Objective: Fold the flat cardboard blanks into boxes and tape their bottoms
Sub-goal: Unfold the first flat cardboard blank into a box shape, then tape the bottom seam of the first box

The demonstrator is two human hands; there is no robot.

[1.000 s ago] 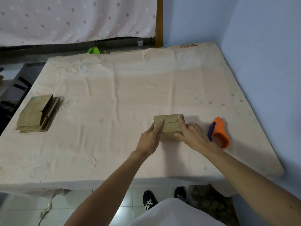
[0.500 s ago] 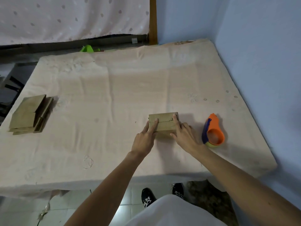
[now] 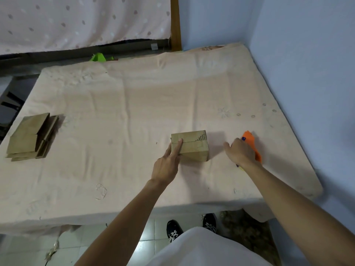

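Observation:
A small folded cardboard box (image 3: 192, 148) stands on the cloth-covered table (image 3: 124, 112) with its flaps closed on top. My left hand (image 3: 167, 164) presses those flaps down with a straight forefinger at the box's left end. To the right, my right hand (image 3: 240, 152) covers the orange tape dispenser (image 3: 250, 143), fingers curled round it. Only the dispenser's orange top and right side show. A stack of flat cardboard blanks (image 3: 31, 137) lies at the table's left edge.
A blue wall (image 3: 307, 73) runs close along the table's right side and back corner. A dotted curtain (image 3: 76, 20) hangs behind. A green object (image 3: 99, 57) peeks over the far edge. My shoes (image 3: 173, 230) show on the tiled floor below the near edge.
My right hand left the box top and moved right onto the tape dispenser. My left hand stays pressing the flaps.

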